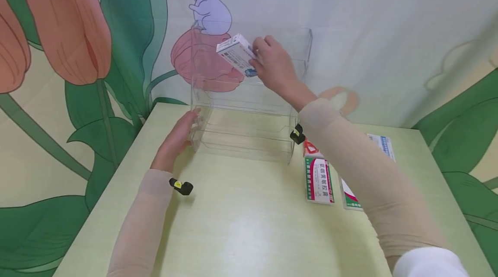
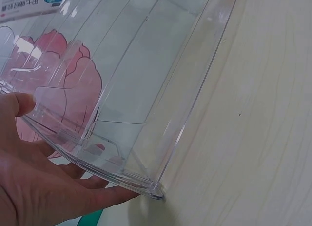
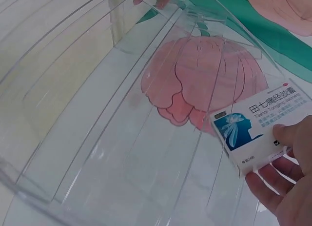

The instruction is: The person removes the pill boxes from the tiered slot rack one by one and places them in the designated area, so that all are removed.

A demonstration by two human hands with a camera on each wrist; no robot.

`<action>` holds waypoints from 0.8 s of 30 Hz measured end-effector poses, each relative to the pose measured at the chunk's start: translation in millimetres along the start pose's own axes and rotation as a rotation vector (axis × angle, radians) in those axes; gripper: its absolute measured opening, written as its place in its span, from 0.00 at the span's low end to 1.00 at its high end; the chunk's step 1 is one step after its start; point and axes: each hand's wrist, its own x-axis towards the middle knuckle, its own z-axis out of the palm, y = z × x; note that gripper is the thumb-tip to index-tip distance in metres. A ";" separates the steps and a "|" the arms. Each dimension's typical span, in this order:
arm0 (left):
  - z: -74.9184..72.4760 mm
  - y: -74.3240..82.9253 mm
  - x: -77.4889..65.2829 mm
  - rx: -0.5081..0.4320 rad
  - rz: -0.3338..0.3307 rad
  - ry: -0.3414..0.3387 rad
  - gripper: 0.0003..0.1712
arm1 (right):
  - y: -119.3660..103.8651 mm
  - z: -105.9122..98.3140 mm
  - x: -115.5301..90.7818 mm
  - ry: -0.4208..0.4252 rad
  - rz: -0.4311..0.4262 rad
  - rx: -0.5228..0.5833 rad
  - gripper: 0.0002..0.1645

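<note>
A clear plastic tiered display rack [image 1: 249, 145] stands on the table against the wall. My left hand [image 1: 180, 135] grips its left side panel; in the left wrist view the thumb [image 2: 22, 104] lies on the near side and the fingers go behind the panel's edge. Up at the top tiers, my right hand [image 1: 277, 66] holds a white medicine box [image 1: 238, 55] by one end, tilted, in front of the rack's upper part. The right wrist view shows the thumb on the box's printed face [image 3: 258, 126], with a blue picture, and the fingers underneath.
Right of the rack lie a green, white and red medicine box [image 1: 320, 181], a similar box [image 1: 352, 197] partly under my right arm, a red and white box [image 1: 311, 149] and a blue and white box [image 1: 383, 144]. A printed wall cloth [image 1: 350, 30] hangs behind.
</note>
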 end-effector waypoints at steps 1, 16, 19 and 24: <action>0.2 -0.4 0.8 0.005 -0.003 0.001 0.45 | 3.9 -2.2 -2.8 0.009 -0.002 0.016 0.15; 7.4 2.0 7.4 0.005 0.002 -0.021 0.44 | 54.0 -84.5 -67.6 0.034 0.008 0.239 0.17; 6.3 2.5 7.0 -0.005 0.004 -0.023 0.44 | 63.6 -93.8 -90.1 0.009 0.054 0.232 0.19; 3.3 3.1 4.1 -0.018 0.000 -0.009 0.44 | 85.3 -101.0 -131.5 -0.062 0.147 0.223 0.21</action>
